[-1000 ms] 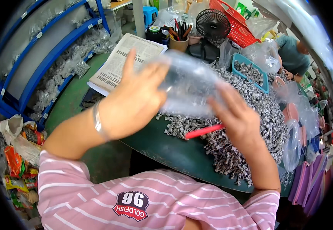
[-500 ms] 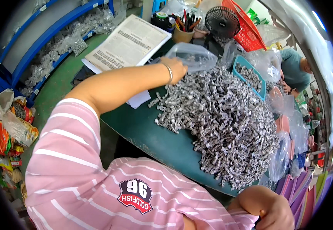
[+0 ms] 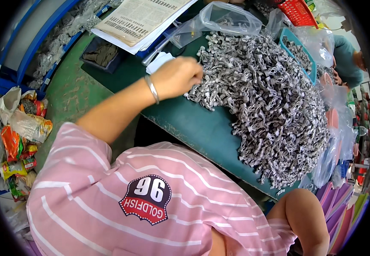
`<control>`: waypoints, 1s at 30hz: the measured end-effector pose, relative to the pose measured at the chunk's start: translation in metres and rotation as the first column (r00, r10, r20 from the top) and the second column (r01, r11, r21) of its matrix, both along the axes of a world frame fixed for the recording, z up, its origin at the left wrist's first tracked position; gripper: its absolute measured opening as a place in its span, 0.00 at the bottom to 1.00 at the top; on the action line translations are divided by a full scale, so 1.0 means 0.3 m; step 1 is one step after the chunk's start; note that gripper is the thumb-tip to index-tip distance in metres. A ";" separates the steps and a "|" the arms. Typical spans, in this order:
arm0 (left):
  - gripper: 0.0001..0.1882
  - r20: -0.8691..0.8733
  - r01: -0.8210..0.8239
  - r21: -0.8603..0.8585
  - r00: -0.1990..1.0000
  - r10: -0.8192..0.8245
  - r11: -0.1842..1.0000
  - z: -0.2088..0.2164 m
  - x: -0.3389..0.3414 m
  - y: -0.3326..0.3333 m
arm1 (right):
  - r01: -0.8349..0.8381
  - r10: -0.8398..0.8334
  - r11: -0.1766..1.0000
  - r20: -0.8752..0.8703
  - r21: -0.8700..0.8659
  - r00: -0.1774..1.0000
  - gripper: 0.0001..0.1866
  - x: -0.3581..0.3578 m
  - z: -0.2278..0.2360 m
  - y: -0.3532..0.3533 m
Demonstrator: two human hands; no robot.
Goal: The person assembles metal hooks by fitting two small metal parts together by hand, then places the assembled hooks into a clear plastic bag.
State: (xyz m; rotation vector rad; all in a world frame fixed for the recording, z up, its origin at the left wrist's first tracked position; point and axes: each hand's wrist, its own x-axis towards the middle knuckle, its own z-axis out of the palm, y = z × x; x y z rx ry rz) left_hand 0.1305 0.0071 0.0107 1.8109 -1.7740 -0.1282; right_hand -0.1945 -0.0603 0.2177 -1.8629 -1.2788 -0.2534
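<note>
My left hand (image 3: 177,77), with a silver bangle (image 3: 152,89) at its wrist, is at the left edge of a large pile of small grey looped pieces (image 3: 278,106). Its fingers are curled together, and whatever they may hold is hidden. The heap spreads over a dark green table (image 3: 185,123); the exact kind of piece is too small to tell. Just beyond the hand lies a white slip of paper (image 3: 158,62). At the lower right my right arm (image 3: 306,217) is bent downward, its hand out of sight.
Behind the heap lie a clear plastic bag (image 3: 232,19) and a blue basket (image 3: 284,40) of similar pieces. Printed papers (image 3: 140,21) and a dark tray (image 3: 101,55) with brown cloth-like material stand at the left. A co-worker's sleeve (image 3: 347,59) shows at the far right.
My left hand has come back from the clear bag toward me, to the pile's left edge. My right hand has dropped out of view. The view has shifted, revealing the dark tray.
</note>
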 end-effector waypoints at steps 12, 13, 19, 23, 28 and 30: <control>0.11 -0.448 -0.358 0.073 0.822 0.351 0.931 -0.230 -0.115 0.057 | 0.023 -0.023 1.000 0.030 0.020 0.999 0.11 0.010 -0.021 0.022; 0.10 -0.476 -0.345 0.109 0.805 0.354 0.932 -0.229 -0.112 0.059 | 0.022 -0.023 0.999 0.032 0.023 0.999 0.11 0.009 -0.020 0.022; 0.08 -0.757 -0.433 0.035 0.576 0.307 0.901 -0.257 -0.110 0.093 | 0.005 -0.009 0.998 0.047 0.068 0.999 0.12 0.016 -0.036 0.011; 0.09 -0.673 -0.388 -0.100 0.704 0.225 0.916 -0.238 -0.164 0.121 | -0.126 0.110 0.969 0.085 0.214 0.990 0.13 0.066 -0.067 -0.025; 0.10 -0.834 -0.347 -0.164 0.548 0.058 0.923 -0.197 -0.213 0.132 | 0.853 -0.893 0.180 -0.282 0.490 0.350 0.30 0.141 -0.428 0.004; 0.11 -0.992 -0.163 0.002 0.126 0.023 0.987 -0.202 -0.220 0.148 | 0.965 -0.746 -0.103 -0.661 0.241 0.085 0.46 0.143 -0.588 0.008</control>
